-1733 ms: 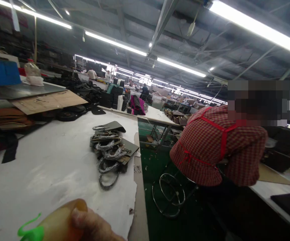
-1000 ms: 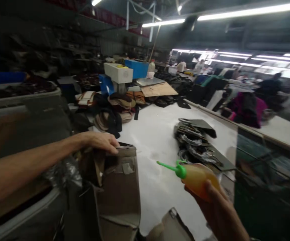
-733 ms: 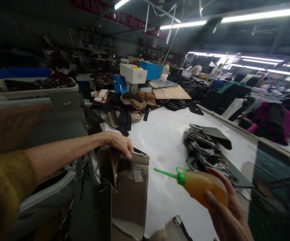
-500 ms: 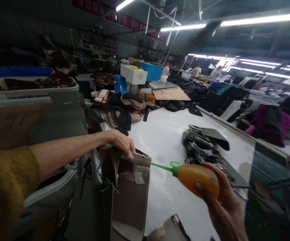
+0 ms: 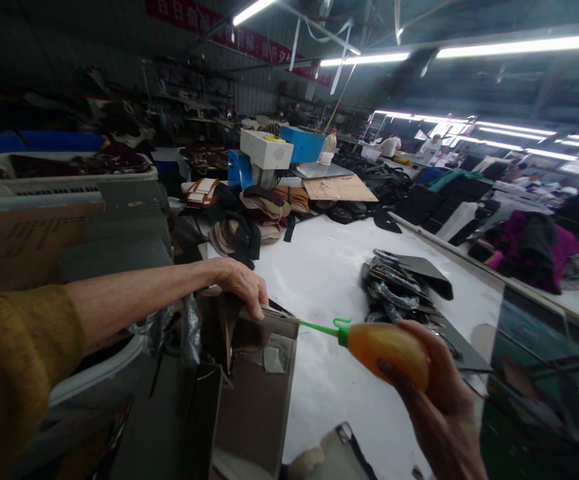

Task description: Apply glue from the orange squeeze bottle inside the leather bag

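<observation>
My left hand (image 5: 243, 285) pinches the top edge of a grey-brown bag piece (image 5: 259, 400) at the table's near left side. A small pale patch (image 5: 273, 360) shows on that piece below the edge. In my right hand (image 5: 439, 380) is a squeeze bottle (image 5: 387, 350) of amber liquid, held on its side with the fingers wrapped round it. Its green nozzle (image 5: 319, 328) points left, and the tip meets or nearly meets the corner of the piece's edge; I cannot tell whether it touches. Another grey piece (image 5: 337, 457) lies at the bottom of the view.
Dark green flaps and plastic-wrapped parts (image 5: 394, 287) lie in a pile on the white table (image 5: 314, 267). Stacked straps and cut pieces (image 5: 234, 237) lie behind my left hand, near a blue and white machine (image 5: 267, 150). A white bin rim (image 5: 99, 373) stands under my left forearm.
My right hand and the bottle have shifted slightly left in view, with the nozzle tip still by the piece's corner. My left hand keeps its grip. The whole view has moved a little.
</observation>
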Tool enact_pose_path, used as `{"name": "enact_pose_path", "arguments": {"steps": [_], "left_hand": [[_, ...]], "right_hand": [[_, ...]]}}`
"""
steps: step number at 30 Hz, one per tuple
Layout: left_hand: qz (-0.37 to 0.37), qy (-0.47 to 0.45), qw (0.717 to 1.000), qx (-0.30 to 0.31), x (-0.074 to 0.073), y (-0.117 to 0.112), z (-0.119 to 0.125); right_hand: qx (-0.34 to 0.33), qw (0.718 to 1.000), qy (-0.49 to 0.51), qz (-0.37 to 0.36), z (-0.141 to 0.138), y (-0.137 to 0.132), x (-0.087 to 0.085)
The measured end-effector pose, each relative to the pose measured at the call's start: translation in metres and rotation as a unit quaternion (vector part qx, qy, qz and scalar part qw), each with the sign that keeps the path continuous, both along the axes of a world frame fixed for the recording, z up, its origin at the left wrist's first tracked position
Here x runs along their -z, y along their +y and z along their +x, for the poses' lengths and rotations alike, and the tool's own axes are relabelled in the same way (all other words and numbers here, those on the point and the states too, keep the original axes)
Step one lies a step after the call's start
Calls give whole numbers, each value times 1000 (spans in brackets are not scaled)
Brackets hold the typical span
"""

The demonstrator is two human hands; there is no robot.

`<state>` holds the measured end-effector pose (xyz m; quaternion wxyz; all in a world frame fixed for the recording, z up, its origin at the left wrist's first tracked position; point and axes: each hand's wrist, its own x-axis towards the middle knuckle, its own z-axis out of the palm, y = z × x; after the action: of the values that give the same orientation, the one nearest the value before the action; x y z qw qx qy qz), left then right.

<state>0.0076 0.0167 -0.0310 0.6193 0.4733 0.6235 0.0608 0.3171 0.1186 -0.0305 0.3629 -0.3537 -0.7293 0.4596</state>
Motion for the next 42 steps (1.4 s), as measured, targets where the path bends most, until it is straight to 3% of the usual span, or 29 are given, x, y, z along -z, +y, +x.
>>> {"name": "enact_pose_path", "arguments": {"steps": [6, 14, 22, 30, 38, 42], "left_hand": [[-13, -20, 1000, -7, 1, 1, 0], [-25, -27, 999, -17, 6, 2, -2], [-34, -43, 998, -20, 6, 2, -1], [-24, -29, 999, -20, 5, 3, -3], [-4, -3, 1000, 12, 0, 4, 0], [-7, 15, 1000, 10, -4, 4, 1]], "right_hand": [[0, 999, -7, 38, -1, -4, -1], [-60, 995, -20, 74, 20, 12, 24], [-40, 996, 6, 83, 5, 13, 16], [-48, 994, -28, 91, 22, 10, 31], [-14, 1000, -11, 20, 6, -4, 10], [-34, 999, 5, 0, 3, -3, 11]]}}
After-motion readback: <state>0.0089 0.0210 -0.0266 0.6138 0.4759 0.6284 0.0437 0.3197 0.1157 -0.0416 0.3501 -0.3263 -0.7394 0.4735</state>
